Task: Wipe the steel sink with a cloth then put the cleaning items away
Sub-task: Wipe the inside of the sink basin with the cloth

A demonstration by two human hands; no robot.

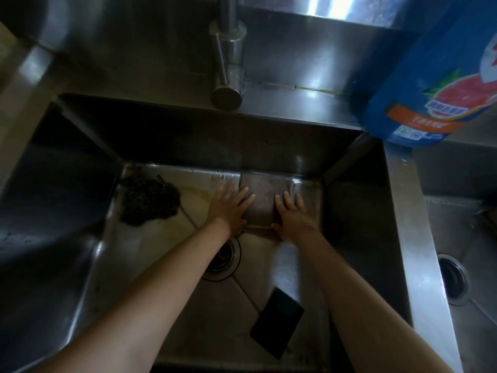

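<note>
Cloth (262, 200) lies flat – left hand (230, 204), right hand (293, 211) pressing it.

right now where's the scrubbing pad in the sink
In the head view, the dark scrubbing pad lies on the sink floor in the far left corner, left of the left hand and beyond the drain.

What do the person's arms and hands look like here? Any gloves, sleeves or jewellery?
Both arms are bare as far as the picture shows, with no sleeves in view. The left hand and right hand wear no gloves, and no rings, watch or bracelet show on the fingers or wrists.
</note>
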